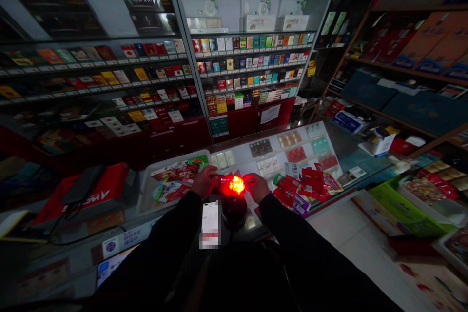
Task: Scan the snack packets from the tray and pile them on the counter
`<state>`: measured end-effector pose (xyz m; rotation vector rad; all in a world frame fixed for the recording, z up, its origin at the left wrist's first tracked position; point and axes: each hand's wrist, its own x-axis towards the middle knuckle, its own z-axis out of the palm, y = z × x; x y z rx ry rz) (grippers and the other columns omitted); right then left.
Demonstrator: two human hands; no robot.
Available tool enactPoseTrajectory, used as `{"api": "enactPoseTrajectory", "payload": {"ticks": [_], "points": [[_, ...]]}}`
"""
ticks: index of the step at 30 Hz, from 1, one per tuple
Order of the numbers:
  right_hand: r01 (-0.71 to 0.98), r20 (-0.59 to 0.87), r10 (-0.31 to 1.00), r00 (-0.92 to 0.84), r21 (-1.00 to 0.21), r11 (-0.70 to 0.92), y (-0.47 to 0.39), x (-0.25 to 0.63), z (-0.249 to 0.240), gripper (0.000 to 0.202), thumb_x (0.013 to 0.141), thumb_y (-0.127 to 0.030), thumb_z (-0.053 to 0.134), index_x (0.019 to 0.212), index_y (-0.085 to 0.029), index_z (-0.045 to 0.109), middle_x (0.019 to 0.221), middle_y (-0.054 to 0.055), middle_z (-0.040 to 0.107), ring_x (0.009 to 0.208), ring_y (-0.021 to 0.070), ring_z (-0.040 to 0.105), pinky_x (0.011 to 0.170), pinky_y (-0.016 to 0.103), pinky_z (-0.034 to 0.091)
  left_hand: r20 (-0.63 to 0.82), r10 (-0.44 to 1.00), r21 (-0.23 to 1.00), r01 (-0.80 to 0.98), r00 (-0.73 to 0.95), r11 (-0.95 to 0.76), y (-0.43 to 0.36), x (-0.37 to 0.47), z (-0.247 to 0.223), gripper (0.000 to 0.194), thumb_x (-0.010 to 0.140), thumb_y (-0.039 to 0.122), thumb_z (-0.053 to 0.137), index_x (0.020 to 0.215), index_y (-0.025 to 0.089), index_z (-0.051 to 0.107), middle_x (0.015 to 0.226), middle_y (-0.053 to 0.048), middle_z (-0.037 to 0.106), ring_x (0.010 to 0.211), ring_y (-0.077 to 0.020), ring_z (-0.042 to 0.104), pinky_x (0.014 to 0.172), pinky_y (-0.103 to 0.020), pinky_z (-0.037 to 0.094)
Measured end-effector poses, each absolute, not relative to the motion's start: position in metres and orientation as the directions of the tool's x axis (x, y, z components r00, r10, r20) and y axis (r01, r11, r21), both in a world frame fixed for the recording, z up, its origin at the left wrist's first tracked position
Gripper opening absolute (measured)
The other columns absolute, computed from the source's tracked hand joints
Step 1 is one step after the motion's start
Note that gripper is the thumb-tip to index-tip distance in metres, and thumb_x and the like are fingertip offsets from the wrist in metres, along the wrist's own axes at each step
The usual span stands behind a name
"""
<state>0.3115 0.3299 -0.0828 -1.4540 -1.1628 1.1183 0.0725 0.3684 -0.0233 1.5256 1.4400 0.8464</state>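
Note:
My left hand (204, 182) and my right hand (257, 187) hold a small snack packet (224, 184) stretched between them, pinched at its two ends. Bright red light falls on the packet from a dark, round-headed barcode scanner (234, 212) just below it, and the glare hides its print. Left of my left hand, a white tray (145, 190) holds colourful snack packets (174, 180). Beside my right hand lies a loose heap of mostly red snack packets (310, 183) on the glass counter. A phone (210, 224) with a lit screen is left of the scanner.
Cigarette packs stand under and behind the glass counter (351, 161), on shelves (252, 51). A red box (113, 187) with a black device on it is at left. A tablet-like screen (109, 268) lies near my left sleeve. Green bins (409, 204) stand at right.

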Motion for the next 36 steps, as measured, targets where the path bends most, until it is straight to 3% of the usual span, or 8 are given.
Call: {"api": "enactPoseTrajectory", "payload": {"ticks": [7, 14, 18, 25, 31, 36], "points": [[0.078, -0.104, 0.990, 0.097, -0.991, -0.111, 0.323, 0.320, -0.097, 0.028, 0.063, -0.029, 0.067, 0.090, -0.021, 0.067, 0.068, -0.004, 0.068, 0.062, 0.0151, 0.061, 0.067, 0.029, 0.050, -0.092, 0.967, 0.821, 0.567, 0.236, -0.060, 0.375, 0.070, -0.035, 0.034, 0.075, 0.020, 0.063, 0.108, 0.021, 0.064, 0.089, -0.002, 0.074, 0.079, -0.0203, 0.070, 0.073, -0.031, 0.053], [0.085, -0.122, 0.980, 0.157, -0.987, -0.136, 0.317, 0.322, -0.102, 0.018, 0.061, -0.030, 0.066, 0.076, -0.019, 0.068, 0.062, -0.003, 0.065, 0.060, 0.0148, 0.059, 0.059, 0.026, 0.048, -0.067, 0.972, 0.794, 0.601, 0.226, -0.085, 0.371, 0.080, -0.031, 0.028, 0.075, 0.023, 0.066, 0.104, 0.021, 0.066, 0.094, -0.006, 0.077, 0.083, -0.0222, 0.071, 0.075, -0.032, 0.052], [-0.102, -0.207, 0.950, 0.234, -0.977, -0.188, 0.317, 0.324, -0.090, 0.022, 0.058, -0.031, 0.065, 0.076, -0.019, 0.064, 0.059, -0.003, 0.062, 0.053, 0.0140, 0.058, 0.052, 0.027, 0.049, -0.083, 0.966, 0.855, 0.516, 0.244, -0.057, 0.371, 0.092, -0.021, 0.029, 0.077, 0.026, 0.064, 0.105, 0.020, 0.064, 0.096, -0.006, 0.077, 0.083, -0.0222, 0.072, 0.074, -0.032, 0.054], [-0.115, -0.214, 0.901, 0.378, -0.976, -0.184, 0.312, 0.356, -0.057, 0.024, 0.057, -0.033, 0.066, 0.077, -0.019, 0.062, 0.061, -0.002, 0.063, 0.050, 0.0141, 0.059, 0.046, 0.025, 0.049, -0.076, 0.954, 0.945, 0.327, 0.289, -0.024, 0.375, 0.106, -0.012, 0.036, 0.076, 0.029, 0.067, 0.110, 0.018, 0.061, 0.104, -0.010, 0.076, 0.094, -0.0235, 0.073, 0.082, -0.035, 0.056], [-0.154, -0.245, 0.743, 0.623, -0.970, -0.190, 0.309, 0.416, -0.056, 0.026, 0.054, -0.029, 0.068, 0.078, -0.018, 0.066, 0.063, 0.002, 0.069, 0.055, 0.0190, 0.064, 0.051, 0.030, 0.054, -0.061, 0.967, 0.906, 0.420, 0.245, -0.049, 0.374, 0.101, -0.008, 0.036, 0.075, 0.033, 0.070, 0.107, 0.017, 0.064, 0.100, -0.010, 0.077, 0.089, -0.0245, 0.073, 0.080, -0.036, 0.055], [0.048, -0.184, 0.564, 0.805, -0.927, -0.371, 0.299, 0.476, -0.068, 0.017, 0.056, -0.027, 0.070, 0.069, -0.017, 0.069, 0.058, 0.005, 0.068, 0.057, 0.0223, 0.064, 0.050, 0.031, 0.050, -0.105, 0.970, 0.919, 0.394, 0.220, 0.010, 0.369, 0.101, -0.001, 0.034, 0.074, 0.037, 0.069, 0.102, 0.017, 0.065, 0.098, -0.011, 0.078, 0.091, -0.0262, 0.074, 0.082, -0.037, 0.055]]}}
